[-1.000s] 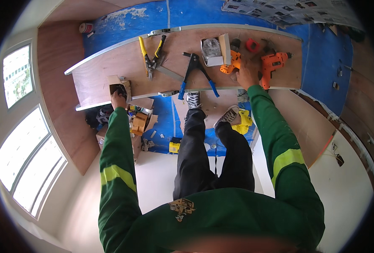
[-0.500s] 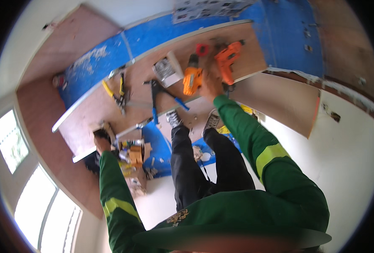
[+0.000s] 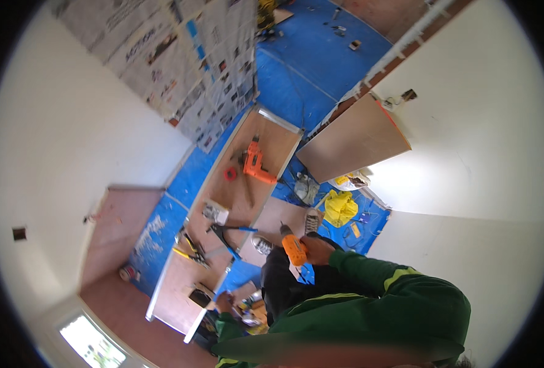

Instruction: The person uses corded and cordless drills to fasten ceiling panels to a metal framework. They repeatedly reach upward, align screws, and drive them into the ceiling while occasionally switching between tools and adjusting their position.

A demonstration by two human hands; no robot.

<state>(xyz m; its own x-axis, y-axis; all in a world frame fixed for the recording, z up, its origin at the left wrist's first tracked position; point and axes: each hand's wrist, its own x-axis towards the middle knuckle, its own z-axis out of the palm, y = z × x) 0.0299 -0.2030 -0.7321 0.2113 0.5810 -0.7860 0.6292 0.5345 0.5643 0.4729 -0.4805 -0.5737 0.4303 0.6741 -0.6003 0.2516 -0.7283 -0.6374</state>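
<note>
My right hand [image 3: 318, 250] is wrapped round an orange-yellow cordless drill [image 3: 294, 248], lifted off the board over my legs. The bit end points up and to the left. My left hand [image 3: 224, 302] is low at the near edge of the long wooden board [image 3: 272, 144], beside a small box with a dark inside [image 3: 201, 295]; its fingers are too small to make out. On the board lie a second orange power drill [image 3: 256, 164], a red round thing [image 3: 230, 174], a small open box [image 3: 215, 213], a blue-handled black hand tool [image 3: 228, 238] and yellow-handled cutters [image 3: 192, 253].
Blue sheeting [image 3: 302, 73] covers the floor. A brown panel [image 3: 357, 138] leans at the right wall, near a yellow bag [image 3: 340, 208] and a clear plastic bag [image 3: 305, 188]. Newspaper-covered sheeting [image 3: 180, 61] stands at the far left. My shoes are beside the board.
My right hand has lifted the orange-yellow drill off the board and drawn it back toward my body. The view has turned, showing more of the room. My left hand remains near the dark box.
</note>
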